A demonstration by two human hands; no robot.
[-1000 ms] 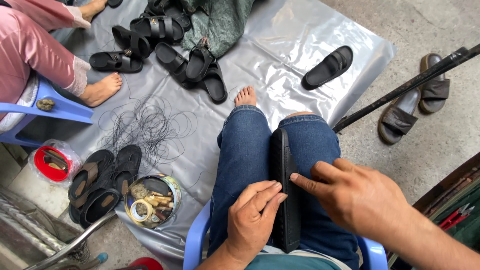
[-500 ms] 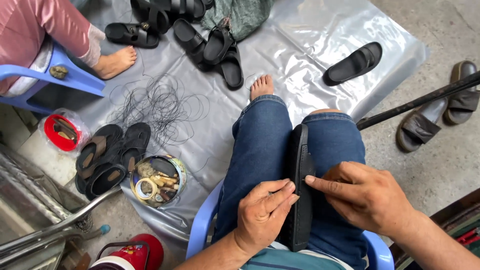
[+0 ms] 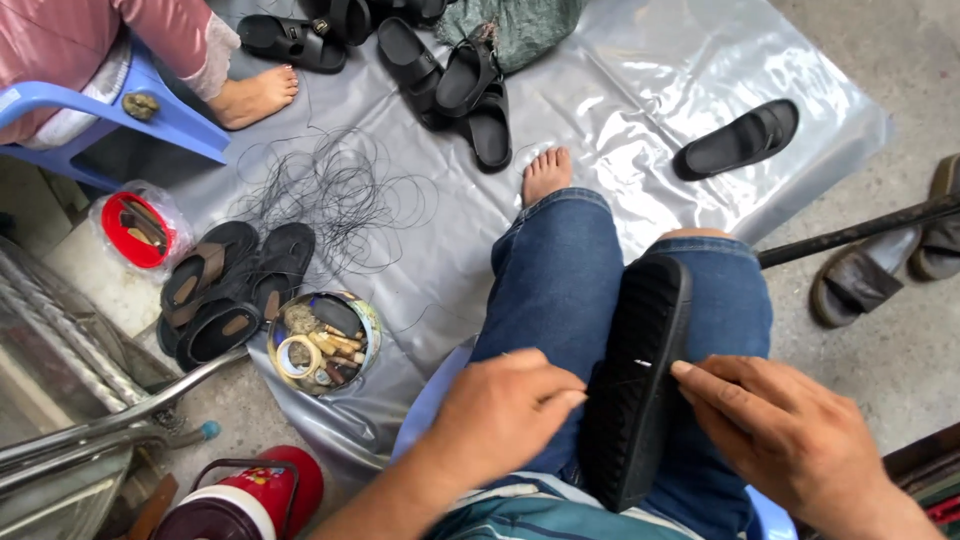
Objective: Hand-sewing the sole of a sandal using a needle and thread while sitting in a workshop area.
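Both hands have shifted slightly: left hand point(image 3: 505, 415) and right hand point(image 3: 790, 440) pinch the black sandal sole point(image 3: 637, 375) between them on the lap, fingers loosely curled.

Head-worn view, steeply down, close over lap.

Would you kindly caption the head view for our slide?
Both hands, left and right, grip a black sandal sole-up on a denim-clad lap.

Left hand point(image 3: 505, 410) knuckles up, fingers curled, fingertips pressed inward toward right hand point(image 3: 790, 440). Right hand palm down, index finger extended toward left, fingertip opposite left fingertips. Both forearms enter from bottom edge, hands close, not touching.
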